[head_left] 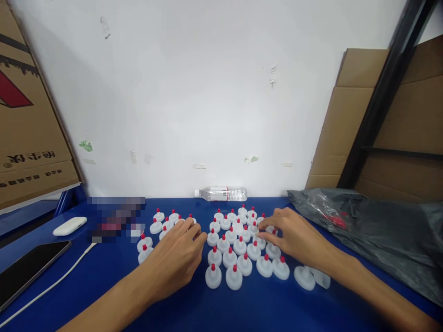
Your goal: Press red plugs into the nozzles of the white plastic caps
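Note:
Several white round caps with red tips (234, 277) stand on the blue table (194, 309), a larger group in the middle and a smaller one to the left. My left hand (182, 249) is over the right side of the smaller group, fingers curled; what its fingertips hold, if anything, is hidden. My right hand (289, 233) reaches in at the right of the larger group, thumb and fingers bent around the caps there, with a gap between them. Two white pieces without red tips (304, 278) lie below my right forearm.
A clear bottle (224, 193) lies against the wall. At the left are a phone (32, 267), a white case (69, 226) and a white cable (65, 275). Dark plastic bags (380, 235) cover the right side; cardboard (34, 115) stands at the left.

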A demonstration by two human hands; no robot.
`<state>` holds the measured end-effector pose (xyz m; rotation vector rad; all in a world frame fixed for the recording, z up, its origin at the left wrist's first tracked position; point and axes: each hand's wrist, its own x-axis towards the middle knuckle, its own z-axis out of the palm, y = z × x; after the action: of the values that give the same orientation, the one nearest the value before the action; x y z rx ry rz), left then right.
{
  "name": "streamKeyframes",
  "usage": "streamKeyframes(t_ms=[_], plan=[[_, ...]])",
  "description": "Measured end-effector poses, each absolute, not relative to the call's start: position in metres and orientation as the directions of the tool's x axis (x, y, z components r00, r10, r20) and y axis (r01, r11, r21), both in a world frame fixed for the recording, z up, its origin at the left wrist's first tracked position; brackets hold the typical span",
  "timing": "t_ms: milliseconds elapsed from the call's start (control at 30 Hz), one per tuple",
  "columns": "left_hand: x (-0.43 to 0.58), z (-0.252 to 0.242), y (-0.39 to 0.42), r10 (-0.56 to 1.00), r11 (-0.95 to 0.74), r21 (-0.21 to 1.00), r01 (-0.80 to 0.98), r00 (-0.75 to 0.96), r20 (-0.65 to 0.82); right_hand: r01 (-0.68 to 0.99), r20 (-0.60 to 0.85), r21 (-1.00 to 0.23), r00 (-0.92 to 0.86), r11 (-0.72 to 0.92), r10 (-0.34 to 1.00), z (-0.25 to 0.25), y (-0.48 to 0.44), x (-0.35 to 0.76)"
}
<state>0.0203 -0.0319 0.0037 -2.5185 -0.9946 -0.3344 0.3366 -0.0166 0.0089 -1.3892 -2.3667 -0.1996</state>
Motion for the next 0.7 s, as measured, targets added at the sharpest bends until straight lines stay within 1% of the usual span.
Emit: streamKeyframes(t_ms=[100, 167, 233, 300, 333, 433, 500, 600, 700], plan=[[0.020, 0.003, -0.032, 0.577, -0.667, -0.295, 0.685, 0.724, 0.379, 0.851, 0.473, -0.077, -0.427, 0.519, 0.771, 0.018, -0.015, 0.344], [0.020, 0.003, -0.033, 0.573, -0.667, -0.301, 0.681, 0.728, 0.377, 0.887, 0.507, -0.073, -0.361, 0.456, 0.783, 0.025, -0.013, 0.354], [0.019, 0.003, -0.033, 0.575, -0.666, -0.308, 0.679, 0.731, 0.369, 0.933, 0.503, -0.060, -0.280, 0.356, 0.818, 0.031, -0.009, 0.367], [0.019, 0.003, -0.033, 0.572, -0.668, -0.310, 0.676, 0.734, 0.366, 0.953, 0.449, -0.066, -0.235, 0.294, 0.862, 0.033, -0.005, 0.381], [0.018, 0.003, -0.032, 0.569, -0.671, -0.310, 0.674, 0.736, 0.368, 0.954, 0.401, -0.083, -0.233, 0.288, 0.886, 0.033, -0.003, 0.387], [0.018, 0.001, -0.031, 0.555, -0.679, -0.309, 0.666, 0.741, 0.379, 0.926, 0.217, -0.180, -0.293, 0.333, 0.931, 0.028, -0.001, 0.402], [0.018, 0.000, -0.030, 0.540, -0.684, -0.309, 0.661, 0.743, 0.395, 0.899, 0.143, -0.233, -0.346, 0.372, 0.927, 0.022, -0.002, 0.407], [0.018, -0.001, -0.030, 0.505, -0.703, -0.275, 0.655, 0.733, 0.455, 0.870, 0.162, -0.240, -0.402, 0.431, 0.901, 0.017, -0.002, 0.408], [0.019, 0.000, -0.032, 0.459, -0.745, -0.182, 0.642, 0.691, 0.558, 0.871, 0.221, -0.219, -0.395, 0.440, 0.892, 0.025, -0.004, 0.402]])
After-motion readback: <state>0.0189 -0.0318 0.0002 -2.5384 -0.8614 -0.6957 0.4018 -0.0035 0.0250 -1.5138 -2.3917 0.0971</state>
